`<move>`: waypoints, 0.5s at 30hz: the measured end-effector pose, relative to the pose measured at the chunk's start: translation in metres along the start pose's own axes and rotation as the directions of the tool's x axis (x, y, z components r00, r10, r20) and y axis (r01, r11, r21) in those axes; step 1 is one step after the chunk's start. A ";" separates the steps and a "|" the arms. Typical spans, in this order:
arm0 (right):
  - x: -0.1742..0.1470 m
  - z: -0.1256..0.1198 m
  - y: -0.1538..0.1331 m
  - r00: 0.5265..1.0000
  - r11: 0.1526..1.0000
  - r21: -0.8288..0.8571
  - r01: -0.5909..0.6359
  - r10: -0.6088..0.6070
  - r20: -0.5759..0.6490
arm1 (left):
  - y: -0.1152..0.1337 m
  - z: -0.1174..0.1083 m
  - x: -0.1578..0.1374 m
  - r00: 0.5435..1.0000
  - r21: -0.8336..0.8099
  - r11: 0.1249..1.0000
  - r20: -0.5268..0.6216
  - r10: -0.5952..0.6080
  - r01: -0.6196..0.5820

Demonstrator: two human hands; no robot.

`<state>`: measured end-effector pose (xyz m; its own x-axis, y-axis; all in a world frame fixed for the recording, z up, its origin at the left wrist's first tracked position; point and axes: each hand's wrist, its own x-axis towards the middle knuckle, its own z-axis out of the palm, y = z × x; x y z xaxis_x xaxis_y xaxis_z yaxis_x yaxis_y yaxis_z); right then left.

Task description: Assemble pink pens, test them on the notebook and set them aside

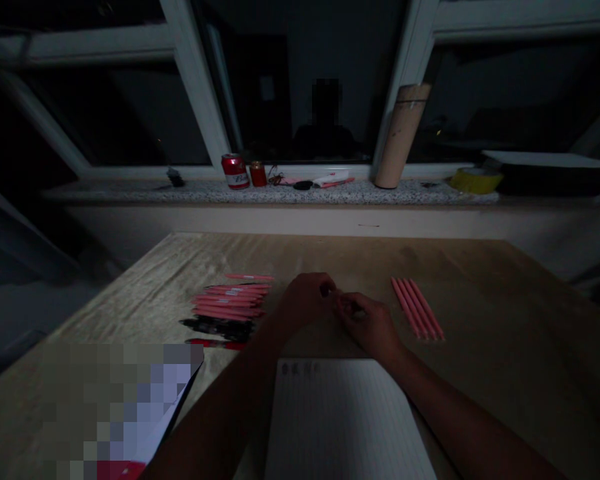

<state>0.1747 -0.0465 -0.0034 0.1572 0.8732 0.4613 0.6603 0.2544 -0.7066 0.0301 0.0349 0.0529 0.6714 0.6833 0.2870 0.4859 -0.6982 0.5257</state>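
My left hand [307,297] and my right hand [373,323] meet above the middle of the table, fingertips close together. Both are closed in a pinch. A small pinkish bit shows between them, too dim and covered to name. Left of my left hand lies a pile of pink pens [233,300], with a single pink pen [250,277] just beyond it. Black pens [217,327] and a red pen [215,344] lie nearer to me. To the right of my right hand, several pink pens [417,310] lie side by side in a slanted row. Below my hands rests a lined notebook page [347,420].
The wooden table [500,313] ends at a wall under a granite sill [195,193]. On the sill stand a red can [235,171], a small red jar [258,174], a tall cardboard tube [403,137] and a yellow tape roll [475,180]. A partly blurred-out lit object [155,407] lies front left.
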 end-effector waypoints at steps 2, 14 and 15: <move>0.000 0.000 0.000 1.000 1.000 -0.008 -0.015 0.015 0.003 | -0.002 0.000 0.001 0.999 -0.024 1.000 -0.027 -0.018 0.017; 0.001 -0.002 0.001 0.998 1.000 -0.003 -0.004 0.004 -0.069 | -0.007 0.004 0.005 0.966 -0.279 0.942 -0.120 -0.228 0.187; 0.001 -0.003 0.001 0.996 1.000 -0.002 0.001 -0.001 -0.084 | -0.008 0.006 0.005 0.964 -0.317 0.927 -0.107 -0.243 0.199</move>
<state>0.1774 -0.0469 -0.0024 0.2174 0.8349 0.5055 0.6618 0.2546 -0.7051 0.0328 0.0423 0.0455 0.4693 0.8514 0.2341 0.4070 -0.4439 0.7984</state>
